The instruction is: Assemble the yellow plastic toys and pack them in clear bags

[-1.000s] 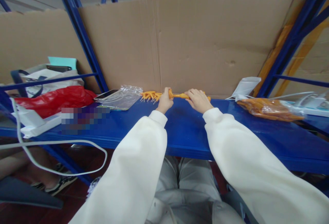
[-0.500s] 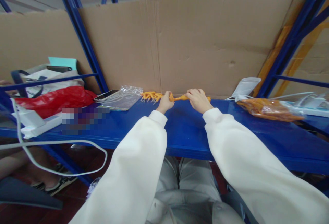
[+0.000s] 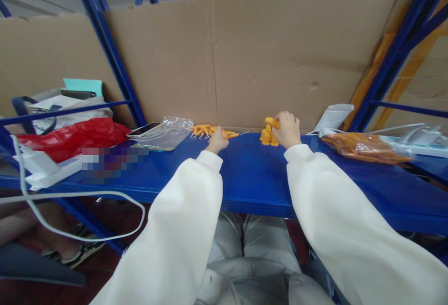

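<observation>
My left hand (image 3: 217, 141) is closed at the right end of a pile of orange pieces (image 3: 200, 130) with thin silvery chains or coils. From its fingers a slim orange piece (image 3: 231, 134) points right, with a silvery coil-like end lying on the blue shelf. My right hand (image 3: 288, 130) is closed on a chunky orange piece (image 3: 271, 122), just above a small group of orange block-like pieces (image 3: 269, 138) on the shelf. Whether the held piece touches that group I cannot tell. My fingertips partly hide both held pieces.
A cardboard sheet (image 3: 262, 62) backs the blue shelf (image 3: 255, 179). To the left lie a phone (image 3: 145, 130), a clear plastic bag (image 3: 171, 137), a red bag (image 3: 77, 137) and a white power strip (image 3: 58, 174) with a cable. At right lies a bag of orange pieces (image 3: 364, 148).
My hands have moved apart. The right hand has shifted right with an orange piece, uncovering the orange group; the left has moved slightly left toward the pile.
</observation>
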Demonstrator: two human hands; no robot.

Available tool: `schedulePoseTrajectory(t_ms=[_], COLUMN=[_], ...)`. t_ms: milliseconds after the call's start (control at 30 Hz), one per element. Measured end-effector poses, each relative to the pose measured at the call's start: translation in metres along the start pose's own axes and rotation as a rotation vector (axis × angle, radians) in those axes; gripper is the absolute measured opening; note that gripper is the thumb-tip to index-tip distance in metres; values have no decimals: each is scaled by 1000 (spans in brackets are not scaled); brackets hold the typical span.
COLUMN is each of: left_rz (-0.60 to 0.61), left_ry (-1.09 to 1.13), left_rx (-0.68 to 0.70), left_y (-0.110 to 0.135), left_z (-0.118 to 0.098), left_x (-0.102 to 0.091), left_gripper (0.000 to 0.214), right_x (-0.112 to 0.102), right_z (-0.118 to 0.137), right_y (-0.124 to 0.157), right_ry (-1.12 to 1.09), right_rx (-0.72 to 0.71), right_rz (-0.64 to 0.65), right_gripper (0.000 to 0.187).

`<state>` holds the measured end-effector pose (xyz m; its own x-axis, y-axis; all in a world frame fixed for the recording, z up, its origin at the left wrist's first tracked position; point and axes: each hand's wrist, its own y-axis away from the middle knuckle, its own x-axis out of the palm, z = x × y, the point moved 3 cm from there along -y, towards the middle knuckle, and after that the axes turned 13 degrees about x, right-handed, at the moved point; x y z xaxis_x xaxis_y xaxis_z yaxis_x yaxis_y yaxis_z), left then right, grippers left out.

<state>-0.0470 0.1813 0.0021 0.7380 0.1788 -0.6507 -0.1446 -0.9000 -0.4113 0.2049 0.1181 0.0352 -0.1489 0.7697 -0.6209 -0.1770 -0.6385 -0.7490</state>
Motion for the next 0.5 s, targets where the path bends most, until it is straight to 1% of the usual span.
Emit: schedulePoseTrajectory(t_ms=[133,267,333,400,500], left_rz=[-62,-45,-38,-32,-11], left_ry=[-109,-123,-118,-112,-106], left_rx=[117,158,184,198,197], left_y=[-1,0,0,0,1], left_z=[-2,-4,-5,-5,-6], left_x=[-1,1,2,2,3], left_gripper=[53,54,53,51,48], right_x=[3,11,17,24,36], right_z=[-17,-40,-53,-64,-75], right_y=[-3,-5,-5,-2,2], right_ry=[-61,-85,-54,15,95], right_rx=[270,450,528,600,613], right_rz=[50,122,218,346,566], right_gripper=[17,20,25,30,30])
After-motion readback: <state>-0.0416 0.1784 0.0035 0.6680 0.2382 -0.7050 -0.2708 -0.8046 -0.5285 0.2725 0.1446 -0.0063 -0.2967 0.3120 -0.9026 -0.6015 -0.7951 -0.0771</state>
